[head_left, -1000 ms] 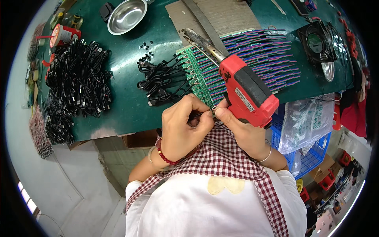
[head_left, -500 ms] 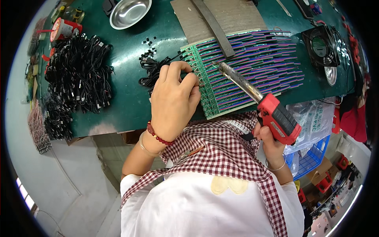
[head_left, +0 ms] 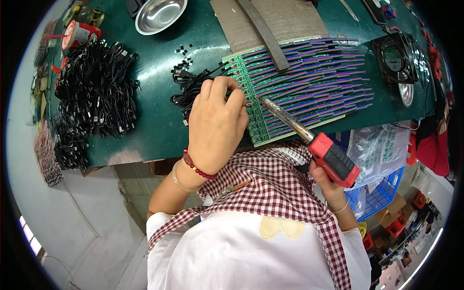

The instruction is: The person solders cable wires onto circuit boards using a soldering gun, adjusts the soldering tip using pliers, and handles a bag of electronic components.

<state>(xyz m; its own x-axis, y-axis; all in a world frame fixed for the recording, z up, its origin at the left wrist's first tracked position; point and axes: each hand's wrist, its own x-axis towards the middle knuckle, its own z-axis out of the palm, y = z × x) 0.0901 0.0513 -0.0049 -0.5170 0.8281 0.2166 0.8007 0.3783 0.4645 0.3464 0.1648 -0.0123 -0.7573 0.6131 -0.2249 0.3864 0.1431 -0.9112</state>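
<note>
Head view, soldering station. L. hand (head_left: 215, 123) is set at the left edge of the green circuit-board strip (head_left: 270, 96), which lies on the green counter (head_left: 150, 121) w/ rows of purple and pink wires (head_left: 324, 77) laid across it; fingertips are pinched narrowly at the board edge, apparently on a thin black cable end, though the held item is too small to confirm. R. hand (head_left: 328, 181) is wrapped around the red handle of the soldering iron (head_left: 309, 140), its grip closed on it; the metal tip is angled up-left toward the pinch point, near the board edge but whether touching cannot be told. Step in hand, as judged: one cable lead is being positioned on a pad for soldering; the next move would call for the lead to be kept steady on the pad while the tip is brought onto the joint, w/ fingers kept off the hot barrel. Nearby: loose black cables (head_left: 193, 87) just beside the l. hand; a large bundle of black cables (head_left: 94, 92) further left; a steel bowl (head_left: 160, 14) at the far edge; a small fan (head_left: 398, 58) at right.
</note>
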